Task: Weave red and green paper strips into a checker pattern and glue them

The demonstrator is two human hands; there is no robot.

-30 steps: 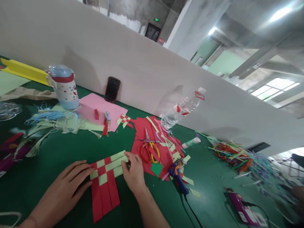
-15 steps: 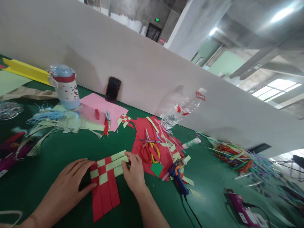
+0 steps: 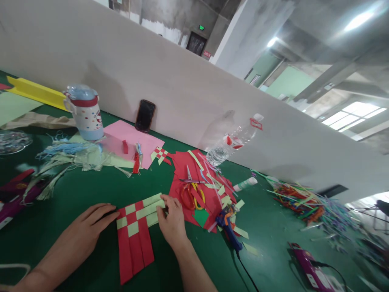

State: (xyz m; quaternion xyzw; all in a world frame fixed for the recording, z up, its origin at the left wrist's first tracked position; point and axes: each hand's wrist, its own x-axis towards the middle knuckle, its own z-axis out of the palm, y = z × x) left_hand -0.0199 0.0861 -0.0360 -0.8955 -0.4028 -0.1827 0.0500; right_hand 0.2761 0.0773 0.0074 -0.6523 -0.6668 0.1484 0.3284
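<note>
A woven piece of red and pale green paper strips [image 3: 131, 218] lies on the green table, checkered at its upper left. Its red strips run toward me and its pale green strips run to the right. My right hand [image 3: 173, 217] pinches the right ends of the pale green strips between thumb and fingers. On the other side, my left hand [image 3: 86, 231] rests with its fingertips at the upper left corner of the weave, its fingers extended and its thumb not clearly visible.
Scissors [image 3: 199, 198] lie on red paper [image 3: 179, 162], beside a blue glue gun [image 3: 229, 231] with a cord. Behind stand a cup [image 3: 88, 117], a phone [image 3: 145, 116] and a tilted plastic bottle [image 3: 232, 142]. Tassels [image 3: 73, 152] lie left, pipe cleaners [image 3: 304, 202] right.
My left hand has drawn slightly left, and its thumb has come off the red strips. My right hand stays on the pale green strips.
</note>
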